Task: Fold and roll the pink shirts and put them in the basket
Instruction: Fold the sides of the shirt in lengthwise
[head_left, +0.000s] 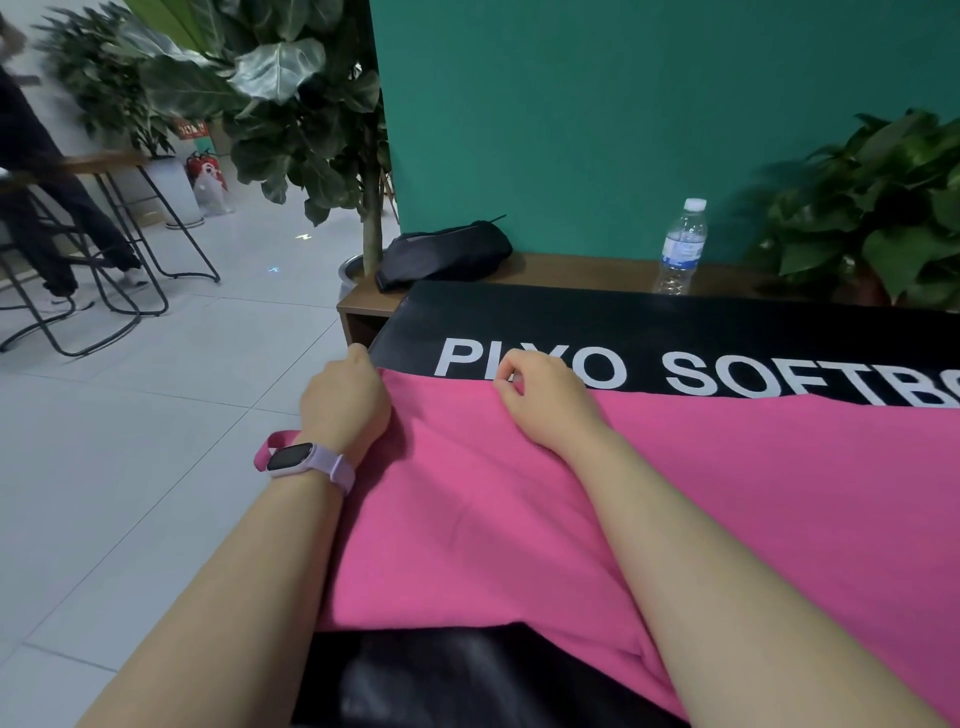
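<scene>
pink shirt (519, 519): bright, plain, spread flat with soft wrinkles over the black mat (675, 322), reaching its left edge | left hand (345, 402): fingers curled, gripping the shirt's far-left corner | right hand (540, 400): pinching the far edge

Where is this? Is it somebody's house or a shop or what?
Probably an office lounge or lobby, not a house. There's a tiled floor, tall metal stools at a high table, a fire extinguisher by big potted plants, and a teal partition wall.
</scene>
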